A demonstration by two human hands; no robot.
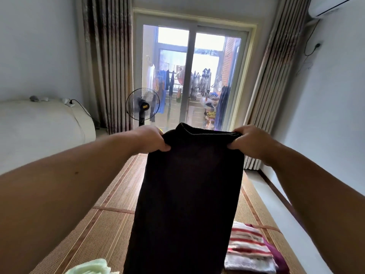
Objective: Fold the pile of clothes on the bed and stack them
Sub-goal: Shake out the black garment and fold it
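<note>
The left hand and right hand each pinch a top corner of a long black knitted garment, holding it hanging above the woven straw bed mat; a folded red-and-white striped cloth lies beside it.

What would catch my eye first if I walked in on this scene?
First, the dark garment held up in the centre, its top corners gripped by the left hand and right hand above the bed mat. Behind it glows a bright glass door with laundry hanging beyond, a standing fan at its left. A striped folded cloth lies lower right.
</note>
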